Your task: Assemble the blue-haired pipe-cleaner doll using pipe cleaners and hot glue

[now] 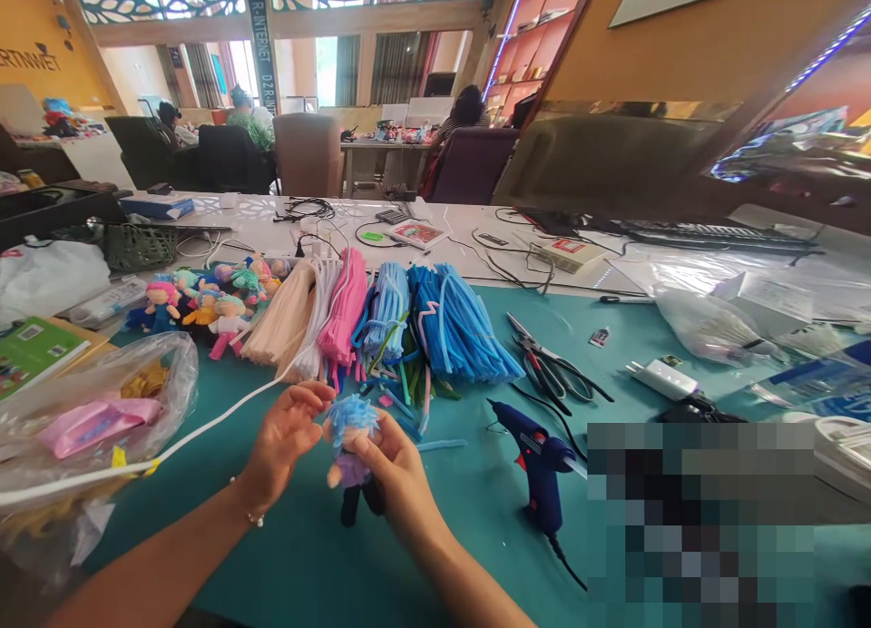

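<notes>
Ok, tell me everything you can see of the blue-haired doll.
The blue-haired doll looks small and fuzzy, perhaps chenille: tousled light-blue hair, pale head, lilac clothing, dark legs hanging down. It is roughly upright over the green mat, gripped by the right hand, whose thumb lies across its front. The left hand is beside its head; contact is unclear.

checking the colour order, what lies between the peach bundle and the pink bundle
A white bundle of fuzzy stems lies between the peach bundle and the pink bundle, as the head view shows.
</notes>
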A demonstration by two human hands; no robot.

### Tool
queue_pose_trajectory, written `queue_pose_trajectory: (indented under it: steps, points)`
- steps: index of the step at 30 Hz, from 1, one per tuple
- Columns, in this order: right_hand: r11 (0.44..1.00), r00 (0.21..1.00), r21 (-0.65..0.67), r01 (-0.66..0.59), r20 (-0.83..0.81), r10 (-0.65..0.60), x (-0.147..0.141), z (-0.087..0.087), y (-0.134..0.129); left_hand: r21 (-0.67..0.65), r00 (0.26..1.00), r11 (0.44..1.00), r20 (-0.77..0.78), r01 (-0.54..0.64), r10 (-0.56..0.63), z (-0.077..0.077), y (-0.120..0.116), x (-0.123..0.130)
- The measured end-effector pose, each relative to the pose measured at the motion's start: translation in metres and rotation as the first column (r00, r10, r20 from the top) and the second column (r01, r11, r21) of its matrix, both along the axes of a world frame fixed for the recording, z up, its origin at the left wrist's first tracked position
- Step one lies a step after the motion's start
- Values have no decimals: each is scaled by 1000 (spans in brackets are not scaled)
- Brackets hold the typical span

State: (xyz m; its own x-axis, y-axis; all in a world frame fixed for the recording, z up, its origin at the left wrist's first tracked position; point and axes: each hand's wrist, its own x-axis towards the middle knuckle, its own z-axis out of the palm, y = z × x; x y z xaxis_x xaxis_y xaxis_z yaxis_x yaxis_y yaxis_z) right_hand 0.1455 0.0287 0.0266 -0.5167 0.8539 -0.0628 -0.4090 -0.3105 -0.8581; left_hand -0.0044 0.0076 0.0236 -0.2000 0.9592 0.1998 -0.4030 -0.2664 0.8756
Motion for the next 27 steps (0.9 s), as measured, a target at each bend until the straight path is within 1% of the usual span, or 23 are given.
queue_pose_trajectory:
  steps: [3,6,11,14,21,27]
  points:
    - [1000,1000,-4,-10,-3,10,0,1,-1,77,992,996,-112,-43,51,-3,0,-2]
    - [1000,1000,-8,-18,-15,18,-1,0,-2,90,984,995,-170,-45,60,-5,-1,-5]
    - [1000,1000,-9,-24,-7,24,-2,-2,-2,71,969,997,-246,27,-8,-7,-1,-10]
    - [1000,1000,-14,-25,-19,25,-3,-1,-2,54,969,998,-245,30,-16,-5,-3,-10]
    - [1000,1000,-12,-22,-9,22,-3,4,-3,40,978,999,-207,-2,10,2,-5,-4]
    - [999,1000,-13,-29,-7,29,-3,5,-3,33,980,999,-198,29,-22,2,-4,-4]
